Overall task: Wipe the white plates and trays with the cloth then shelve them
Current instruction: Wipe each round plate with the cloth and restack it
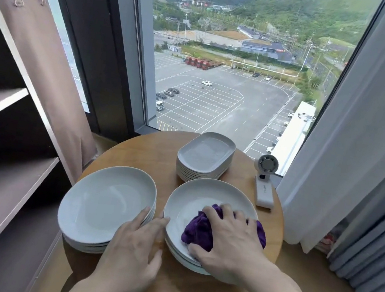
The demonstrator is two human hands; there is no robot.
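Two stacks of round white plates stand on a round wooden table (149, 154). On the top plate of the right stack (192, 201) my right hand (234, 238) presses a bunched purple cloth (198, 232), fingers curled over it. My left hand (135, 245) lies between the two stacks, its thumb against the left rim of that top plate. The left stack (104, 202) has nothing on it. A stack of white oblong trays (206, 157) sits behind the plates.
An open dark shelf unit (4, 166) with several bare boards stands at the left, a brown fabric cover hanging beside it. A small white handheld fan (264, 180) lies on the table's right side. Grey curtains (362, 147) hang at the right, a large window behind.
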